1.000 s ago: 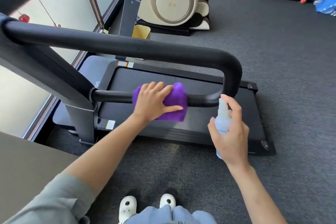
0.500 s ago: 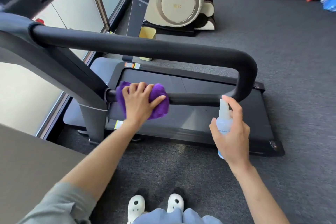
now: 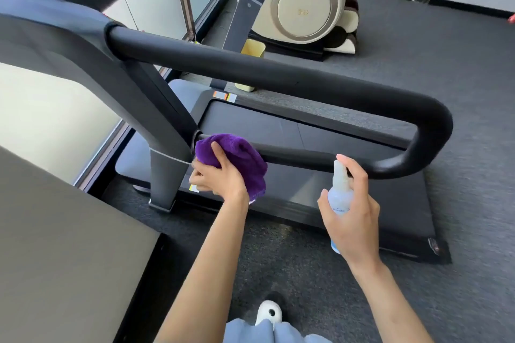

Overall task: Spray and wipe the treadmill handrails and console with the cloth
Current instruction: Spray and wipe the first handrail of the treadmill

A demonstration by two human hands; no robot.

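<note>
Wiping step on the treadmill (image 3: 306,198): the lower handrail (image 3: 320,157) at mid-frame has the purple cloth (image 3: 234,153) bunched at its post end, left hand (image 3: 220,175) clenching it. Right hand (image 3: 352,220) grasps the spray bottle (image 3: 338,189), finger on top. Next I'd guess spray, then wipe toward the bend.
</note>
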